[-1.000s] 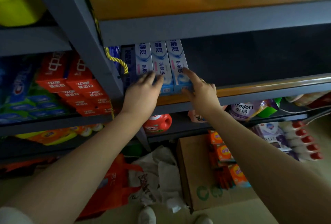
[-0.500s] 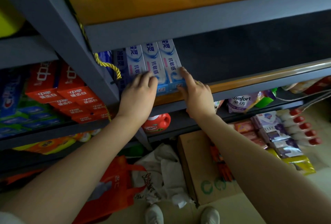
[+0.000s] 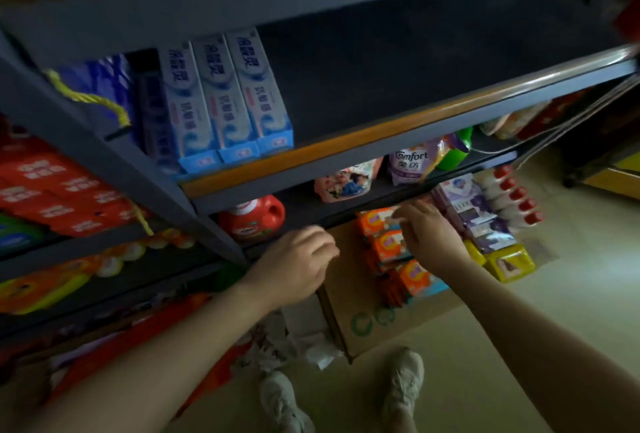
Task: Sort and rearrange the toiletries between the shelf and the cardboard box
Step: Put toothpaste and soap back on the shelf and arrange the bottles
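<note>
right hand [image 3: 427,236] over orange packs [image 3: 389,243] in cardboard box [image 3: 367,321], fingers curled, grip unclear | left hand [image 3: 299,259] farther left, loosely curled, empty | packs run front-to-back

Pretty sure I'm in a small shop or its stockroom. The grey metal shelving [image 3: 214,224] is packed with multiples of the same stuff: blue toothpaste boxes [image 3: 225,100] in a row, red boxes [image 3: 62,190] stacked up, red-capped bottles [image 3: 512,197] lined on the floor, plus a cardboard box [image 3: 367,314] of orange packs [image 3: 391,242].
</note>
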Demonstrator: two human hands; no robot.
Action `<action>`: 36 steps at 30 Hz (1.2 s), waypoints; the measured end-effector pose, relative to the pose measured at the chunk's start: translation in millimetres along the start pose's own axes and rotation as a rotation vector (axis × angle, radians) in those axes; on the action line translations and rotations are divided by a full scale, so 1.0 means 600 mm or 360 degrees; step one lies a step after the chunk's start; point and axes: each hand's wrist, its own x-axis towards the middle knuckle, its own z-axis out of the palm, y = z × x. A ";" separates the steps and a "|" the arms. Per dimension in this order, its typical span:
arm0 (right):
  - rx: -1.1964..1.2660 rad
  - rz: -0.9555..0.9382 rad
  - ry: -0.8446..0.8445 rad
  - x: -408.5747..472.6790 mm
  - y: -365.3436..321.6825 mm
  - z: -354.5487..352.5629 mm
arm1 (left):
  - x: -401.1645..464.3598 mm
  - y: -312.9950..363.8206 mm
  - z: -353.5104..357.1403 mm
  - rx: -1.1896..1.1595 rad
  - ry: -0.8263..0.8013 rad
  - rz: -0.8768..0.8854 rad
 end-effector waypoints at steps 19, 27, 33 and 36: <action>-0.0610 -0.0499 -0.0778 -0.029 0.262 0.102 | 0.127 0.136 0.343 -0.1026 -0.0112 -0.2128; -0.0267 -0.0417 -0.0700 -0.010 0.311 0.075 | 0.197 0.089 0.380 -0.1813 0.0502 -0.2562; 0.0194 0.0153 -0.0641 0.009 0.333 0.052 | 0.240 0.064 0.417 -0.1484 0.0115 -0.2524; 0.0703 0.0471 -0.0734 0.010 0.338 0.058 | 0.244 0.056 0.415 -0.1527 0.0022 -0.2571</action>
